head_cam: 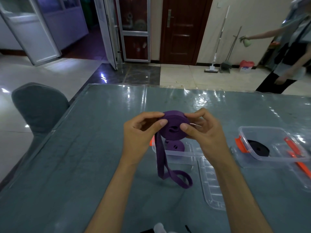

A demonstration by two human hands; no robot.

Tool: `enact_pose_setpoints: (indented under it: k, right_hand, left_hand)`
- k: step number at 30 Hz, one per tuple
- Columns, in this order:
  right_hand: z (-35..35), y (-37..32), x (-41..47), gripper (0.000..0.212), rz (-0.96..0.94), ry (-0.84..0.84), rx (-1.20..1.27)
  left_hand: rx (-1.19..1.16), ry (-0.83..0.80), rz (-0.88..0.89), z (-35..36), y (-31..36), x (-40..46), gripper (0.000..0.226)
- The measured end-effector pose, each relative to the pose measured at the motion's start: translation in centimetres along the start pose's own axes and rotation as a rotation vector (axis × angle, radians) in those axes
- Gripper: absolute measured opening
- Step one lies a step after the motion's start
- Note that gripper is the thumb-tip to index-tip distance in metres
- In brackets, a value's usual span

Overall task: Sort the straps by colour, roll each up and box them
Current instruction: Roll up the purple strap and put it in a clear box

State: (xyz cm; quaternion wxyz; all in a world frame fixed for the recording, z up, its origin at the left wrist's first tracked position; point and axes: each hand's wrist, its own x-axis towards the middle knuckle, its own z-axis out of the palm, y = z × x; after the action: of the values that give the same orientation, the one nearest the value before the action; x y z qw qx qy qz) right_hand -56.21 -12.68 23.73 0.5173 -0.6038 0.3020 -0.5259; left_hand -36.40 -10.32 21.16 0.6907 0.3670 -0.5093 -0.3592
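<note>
A half-rolled purple strap [174, 126] is held up above the table. My left hand [143, 132] pinches its left side and my right hand [202, 130] pinches its right side, thumbs on the near face. Its loose tail [168, 172] hangs down and loops on the table. Below the hands stands a clear plastic box [178, 154] with one rolled purple strap [175, 146] inside. To the right, a second clear box [276, 148] with orange clips holds a rolled black strap [257, 147].
A clear lid [212, 184] lies on the grey-covered table [84, 165] by my right forearm; another lid with orange clips [301, 165] lies at the right edge. A grey chair [38, 108] stands left. A person [289, 52] with a spray bottle stands at the far right.
</note>
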Motion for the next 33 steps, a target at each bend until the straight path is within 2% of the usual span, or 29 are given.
enact_pose_setpoints:
  k: [2,7,9,11,14,18,21,25,28,30,33]
  right_hand:
    - [-0.2,-0.1,0.0,0.023,-0.032,0.022,-0.002]
    - [0.1,0.8,0.0,0.023,-0.058,0.139,0.037]
    - [-0.1,1.0,0.0,0.022,-0.014,0.076,0.045]
    - [-0.3,0.9,0.0,0.033,0.033,0.014,0.023]
    - [-0.1,0.8,0.1,0.033,0.003,0.029,-0.007]
    - [0.6,0.7,0.2,0.026,-0.091,0.108,0.058]
    - [0.5,0.6,0.3,0.025,-0.034,0.062,0.068]
    - [0.7,0.4,0.3,0.034,-0.024,0.035,-0.017]
    - [0.7,0.1,0.3,0.054,-0.072,0.083,0.017]
    - [0.7,0.0,0.4,0.049,-0.095,0.107,0.051]
    - [0.7,-0.4,0.5,0.036,-0.053,0.067,0.111]
  left_hand:
    - [-0.016,-0.013,-0.004,0.1,-0.1,-0.1,0.027]
    - [0.006,-0.256,-0.098,-1.3,-0.1,0.6,0.045]
    - [0.018,-0.229,-0.098,-1.7,0.0,0.7,0.042]
    - [0.022,-0.144,-0.081,-1.7,0.0,0.7,0.035]
    - [-0.025,-0.074,-0.035,-1.3,0.0,0.6,0.028]
    - [-0.060,-0.168,-0.023,-1.6,0.5,0.9,0.032]
    - [-0.011,-0.162,0.021,-1.9,0.7,1.3,0.032]
    - [0.031,-0.077,0.056,-0.8,0.8,0.9,0.022]
    - [-0.029,-0.137,0.019,-0.6,1.1,0.6,0.028]
    - [-0.031,-0.205,0.004,-0.7,1.4,0.7,0.036]
    - [0.016,-0.170,0.024,-0.9,1.6,0.8,0.036]
